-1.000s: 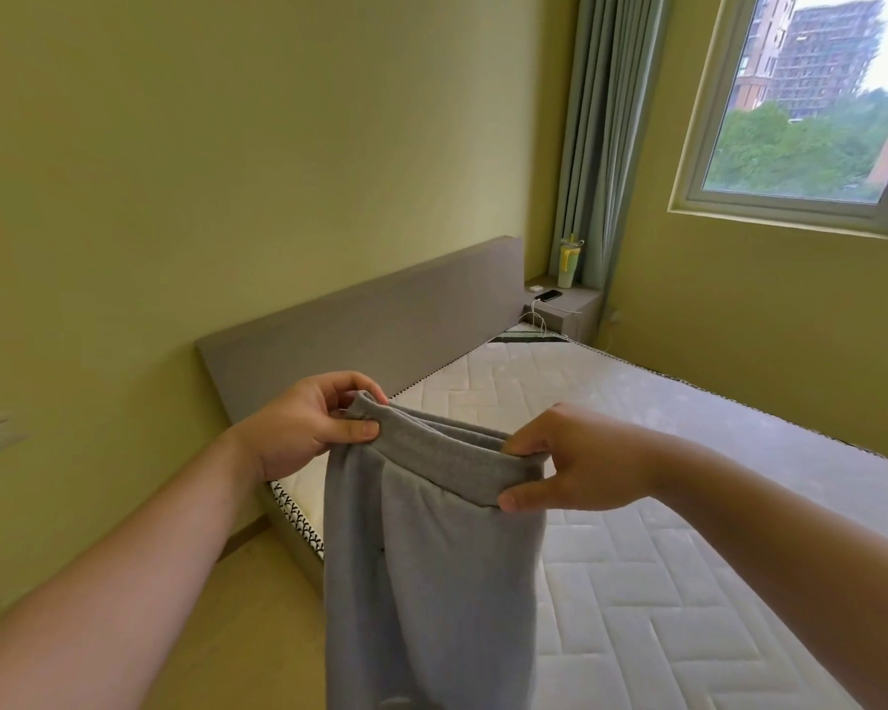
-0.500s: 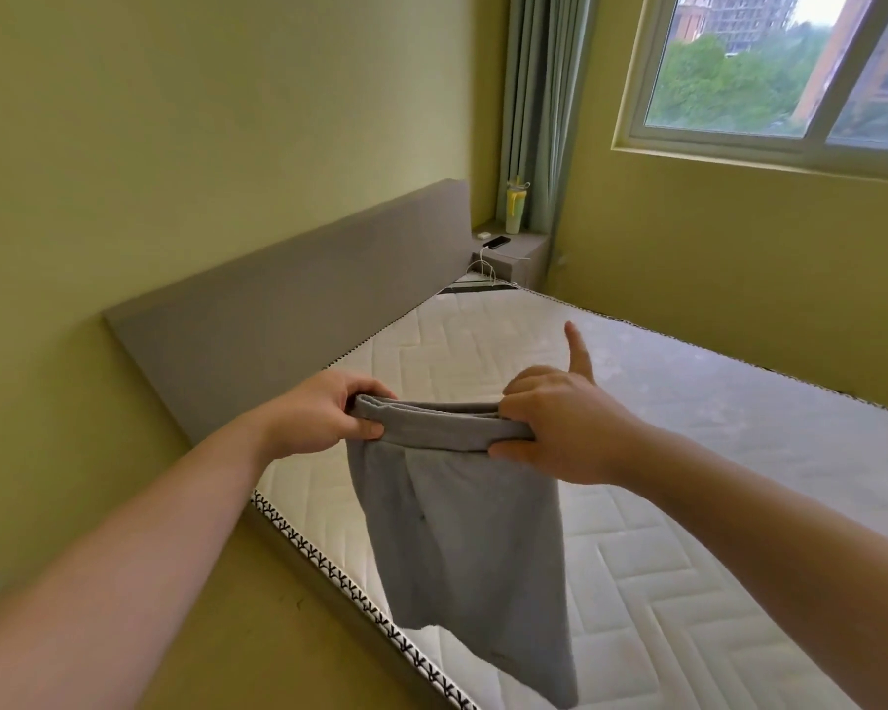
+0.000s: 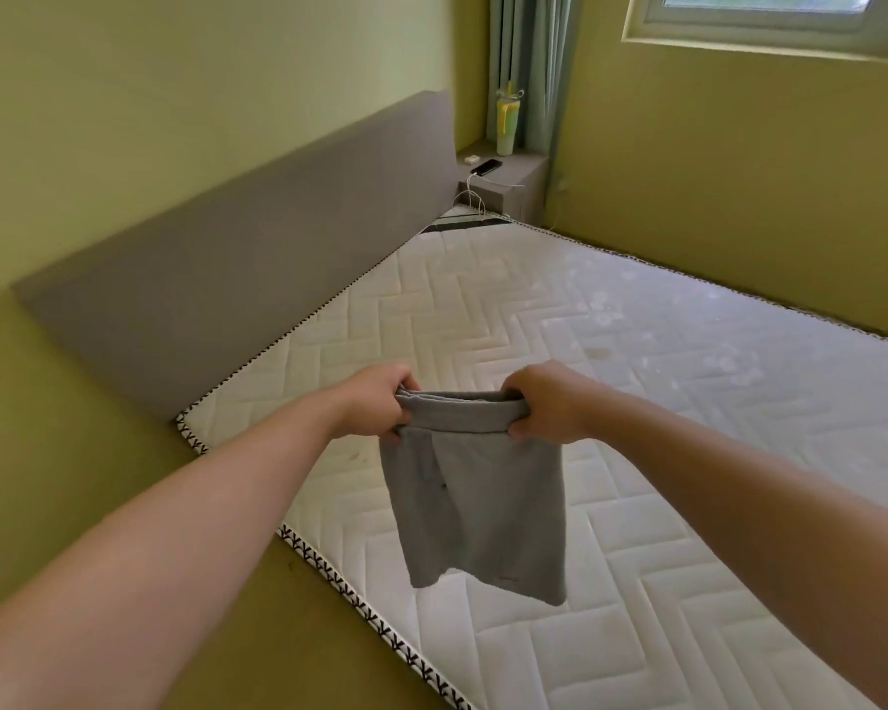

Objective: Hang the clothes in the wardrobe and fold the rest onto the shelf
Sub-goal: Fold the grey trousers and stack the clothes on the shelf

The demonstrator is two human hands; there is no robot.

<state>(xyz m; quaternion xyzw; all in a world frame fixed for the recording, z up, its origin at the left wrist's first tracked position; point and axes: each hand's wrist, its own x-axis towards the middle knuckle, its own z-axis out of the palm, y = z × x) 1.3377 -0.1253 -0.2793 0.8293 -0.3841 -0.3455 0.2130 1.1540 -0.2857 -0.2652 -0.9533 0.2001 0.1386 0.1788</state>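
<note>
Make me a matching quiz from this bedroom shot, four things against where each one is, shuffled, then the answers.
1 shorts
2 phone
3 tumbler
4 curtain

A standing upright on the bedside ledge
B hanging in the corner
C held at the waistband by left hand and right hand
D lying flat on the bedside ledge

Pairs: 1-C, 2-D, 3-A, 4-B

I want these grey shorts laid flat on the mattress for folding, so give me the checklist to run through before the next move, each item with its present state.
1. Left hand grips grey shorts at one waistband end: ok.
2. Right hand grips the other end: ok.
3. Shorts hang unbunched, legs down: ok.
4. Mattress under the shorts is bare: ok.
5. Shelf to stack them on is out of view: cannot tell.
</note>
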